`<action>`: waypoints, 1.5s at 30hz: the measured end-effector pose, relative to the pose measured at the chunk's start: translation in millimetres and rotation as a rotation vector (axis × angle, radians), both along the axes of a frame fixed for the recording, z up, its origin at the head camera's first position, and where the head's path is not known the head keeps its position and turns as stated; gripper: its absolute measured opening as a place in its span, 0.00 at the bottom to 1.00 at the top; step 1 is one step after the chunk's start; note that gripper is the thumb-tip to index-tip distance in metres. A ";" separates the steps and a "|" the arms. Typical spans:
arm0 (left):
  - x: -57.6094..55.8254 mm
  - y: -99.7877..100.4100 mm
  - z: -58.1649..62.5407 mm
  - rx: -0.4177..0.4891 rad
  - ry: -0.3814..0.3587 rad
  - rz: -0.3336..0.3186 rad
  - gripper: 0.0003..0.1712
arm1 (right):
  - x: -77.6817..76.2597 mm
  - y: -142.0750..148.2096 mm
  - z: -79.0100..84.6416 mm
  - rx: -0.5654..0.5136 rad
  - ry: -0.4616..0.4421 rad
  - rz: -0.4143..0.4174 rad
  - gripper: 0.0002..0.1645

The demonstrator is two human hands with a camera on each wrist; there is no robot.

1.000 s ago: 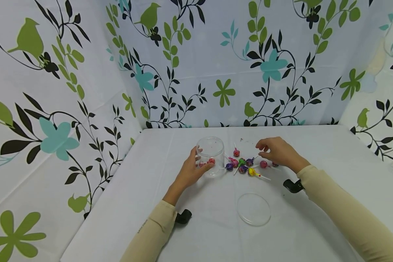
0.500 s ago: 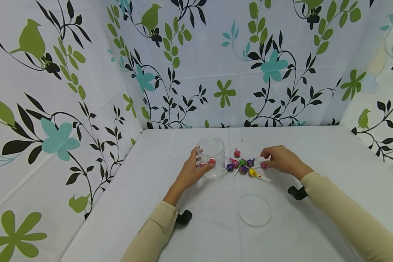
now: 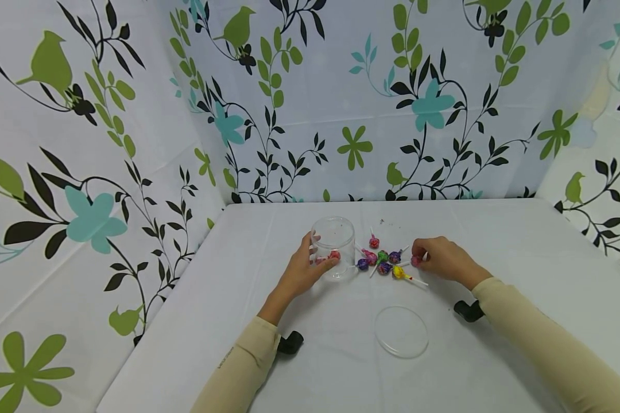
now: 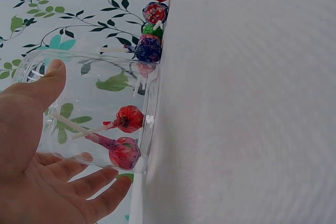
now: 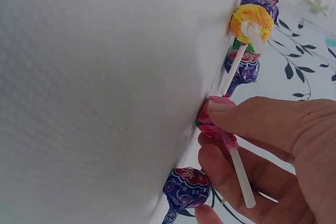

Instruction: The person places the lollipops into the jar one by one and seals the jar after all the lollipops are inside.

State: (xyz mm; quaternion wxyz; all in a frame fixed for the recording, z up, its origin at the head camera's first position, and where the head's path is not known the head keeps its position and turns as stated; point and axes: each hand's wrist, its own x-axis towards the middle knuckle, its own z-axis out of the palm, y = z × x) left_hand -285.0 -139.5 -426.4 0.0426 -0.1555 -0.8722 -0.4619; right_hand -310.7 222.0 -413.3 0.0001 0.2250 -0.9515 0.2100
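My left hand (image 3: 301, 274) grips a clear plastic jar (image 3: 347, 246) standing on the table, thumb on the near side and fingers behind. Two wrapped lollipops lie inside, a red one (image 4: 129, 118) and a pink one (image 4: 125, 153), sticks leaning toward the mouth. To the jar's right, my right hand (image 3: 446, 261) pinches a pink lollipop (image 5: 216, 121) by its head between thumb and fingers; its white stick points back under the palm. A purple lollipop (image 5: 186, 187) lies right beside those fingers, hidden behind the hand in the head view.
Between the hands several lollipops lie close together, among them a yellow one (image 3: 399, 272), a green one (image 3: 382, 256) and a red one (image 3: 374, 242) farther back. A clear round lid (image 3: 425, 338) lies nearer on the white tabletop (image 3: 341, 367). Patterned curtains (image 3: 310, 143) stand behind and at both sides.
My right hand has come down and nearer, from above the far side of the lollipops to the pink lollipop, which its fingers now pinch. The left hand and jar have stayed in place.
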 end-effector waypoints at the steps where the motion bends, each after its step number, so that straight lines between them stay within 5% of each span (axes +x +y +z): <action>1: 0.1 0.0 -0.1 0.000 -0.001 0.000 0.57 | 0.1 -0.2 -0.7 -0.002 0.002 -0.001 0.11; 11: 1.9 -0.8 0.5 -0.002 0.004 -0.011 0.57 | 0.5 1.0 -4.1 -0.031 0.000 -0.019 0.10; 26: 1.0 -0.4 -1.3 0.002 0.000 -0.008 0.57 | 1.6 -1.9 19.3 -0.086 0.053 -0.014 0.10; 45: 0.0 -1.3 -3.4 0.016 0.015 -0.010 0.57 | 6.4 -39.7 63.7 -0.166 0.125 0.056 0.11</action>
